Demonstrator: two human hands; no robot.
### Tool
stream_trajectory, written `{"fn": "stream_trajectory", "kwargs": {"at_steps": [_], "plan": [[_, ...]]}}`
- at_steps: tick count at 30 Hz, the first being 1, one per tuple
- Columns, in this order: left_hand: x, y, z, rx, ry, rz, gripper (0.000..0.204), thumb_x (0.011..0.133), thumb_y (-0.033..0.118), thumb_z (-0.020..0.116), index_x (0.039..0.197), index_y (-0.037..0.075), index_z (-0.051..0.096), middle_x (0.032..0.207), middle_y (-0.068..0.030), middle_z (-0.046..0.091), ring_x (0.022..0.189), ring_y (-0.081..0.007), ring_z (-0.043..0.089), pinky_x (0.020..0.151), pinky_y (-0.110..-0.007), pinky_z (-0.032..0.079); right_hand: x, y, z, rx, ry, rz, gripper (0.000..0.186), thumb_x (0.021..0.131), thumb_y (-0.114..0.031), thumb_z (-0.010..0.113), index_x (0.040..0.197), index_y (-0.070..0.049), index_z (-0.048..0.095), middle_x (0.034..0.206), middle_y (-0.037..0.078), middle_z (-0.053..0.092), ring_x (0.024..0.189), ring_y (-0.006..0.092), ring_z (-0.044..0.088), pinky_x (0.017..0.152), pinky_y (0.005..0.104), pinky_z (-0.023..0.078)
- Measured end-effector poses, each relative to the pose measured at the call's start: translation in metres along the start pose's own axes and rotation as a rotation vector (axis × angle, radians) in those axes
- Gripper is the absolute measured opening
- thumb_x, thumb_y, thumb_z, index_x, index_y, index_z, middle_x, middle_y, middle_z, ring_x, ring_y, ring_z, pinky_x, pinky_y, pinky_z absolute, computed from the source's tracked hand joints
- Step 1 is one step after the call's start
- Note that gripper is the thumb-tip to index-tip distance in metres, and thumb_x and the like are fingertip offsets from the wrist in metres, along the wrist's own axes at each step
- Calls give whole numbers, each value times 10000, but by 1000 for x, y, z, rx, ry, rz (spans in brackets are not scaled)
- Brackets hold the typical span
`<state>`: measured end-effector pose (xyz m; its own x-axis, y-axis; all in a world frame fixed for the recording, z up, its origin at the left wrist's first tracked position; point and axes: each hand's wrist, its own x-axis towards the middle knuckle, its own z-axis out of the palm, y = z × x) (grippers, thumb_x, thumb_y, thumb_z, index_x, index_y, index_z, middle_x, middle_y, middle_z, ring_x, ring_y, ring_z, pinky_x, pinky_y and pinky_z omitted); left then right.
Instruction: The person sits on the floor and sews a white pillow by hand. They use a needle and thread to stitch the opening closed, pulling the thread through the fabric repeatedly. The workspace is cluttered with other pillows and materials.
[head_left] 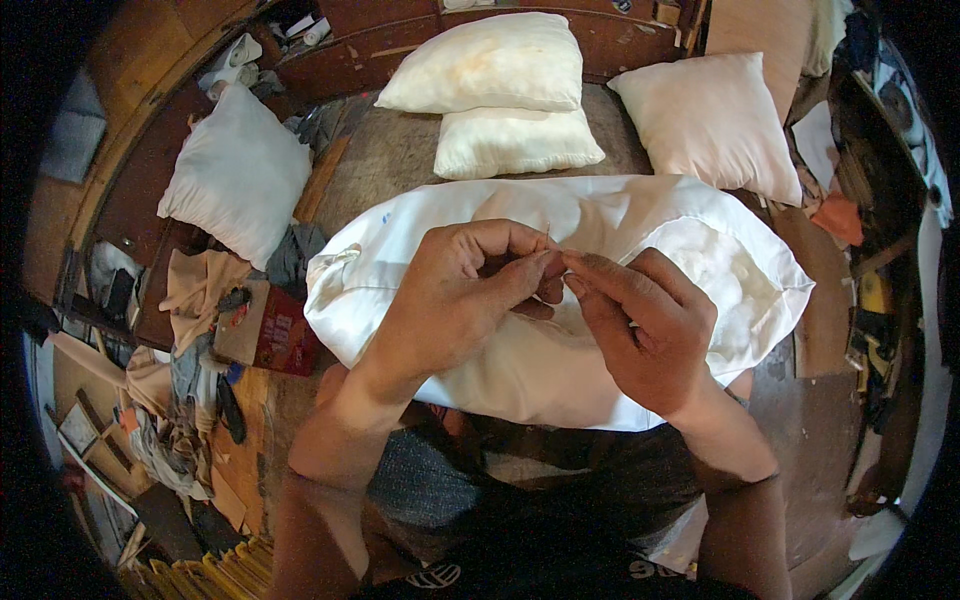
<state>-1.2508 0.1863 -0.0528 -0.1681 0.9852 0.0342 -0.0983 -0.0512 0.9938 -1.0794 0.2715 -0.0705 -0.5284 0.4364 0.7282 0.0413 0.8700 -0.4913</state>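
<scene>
Across my lap lies a long white pillow [520, 370] in a smooth cover. At its right end the cover gapes and pale stuffing [715, 265] shows. Both hands meet above the pillow's middle, fingertips touching or nearly so. My left hand [455, 285] is closed in a pinch, with a thin, needle-like sliver [547, 238] standing up at thumb and forefinger. My right hand [650, 310] also pinches, thumb against forefinger, right beside the left fingertips. Whatever lies between its fingers is too small to make out.
Two stacked white pillows [490, 65] stand beyond my lap. One more pillow [240, 175] leans at the left, another [710, 125] at the right. A red box [285, 335] and heaped cloths [185, 400] lie on the left. Clutter lines the right edge, including an orange piece [838, 218].
</scene>
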Motion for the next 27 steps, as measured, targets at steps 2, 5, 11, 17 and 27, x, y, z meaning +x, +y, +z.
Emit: {"fn": "stream_trajectory", "kwargs": {"at_steps": [2,5,11,17,27], "plan": [[0,0,1,-13,1,-13,236,917,163,600,991,-60,623,880,-101,661,795,-156,642,733,-275,538,-1,1,1,-18,11,-39,245,766,29,671,1004,-31,670,657,98,541,508,215,531,445,314,419],[0,0,1,-5,2,-13,233,915,158,603,992,-60,627,858,-97,663,796,-157,643,736,-274,538,0,-1,1,-17,21,3,196,777,29,662,964,-28,669,668,92,549,512,207,530,453,308,420],[1,1,5,52,52,55,210,899,138,632,986,-53,647,858,-99,676,775,-144,643,722,-261,538,5,-2,3,207,77,227,93,831,11,638,922,-9,637,782,93,596,632,161,567,544,267,448],[2,-3,6,81,62,68,194,893,108,636,1001,-52,650,876,-101,683,771,-140,650,717,-262,548,-1,12,5,407,0,294,99,913,-31,563,1009,-21,585,980,65,583,730,79,565,632,229,527],[1,-2,4,87,33,45,203,906,95,606,1023,-69,624,878,-113,676,776,-158,658,739,-281,563,3,-3,6,133,72,178,99,829,4,645,920,-26,620,894,123,627,713,216,628,588,302,503]]}}
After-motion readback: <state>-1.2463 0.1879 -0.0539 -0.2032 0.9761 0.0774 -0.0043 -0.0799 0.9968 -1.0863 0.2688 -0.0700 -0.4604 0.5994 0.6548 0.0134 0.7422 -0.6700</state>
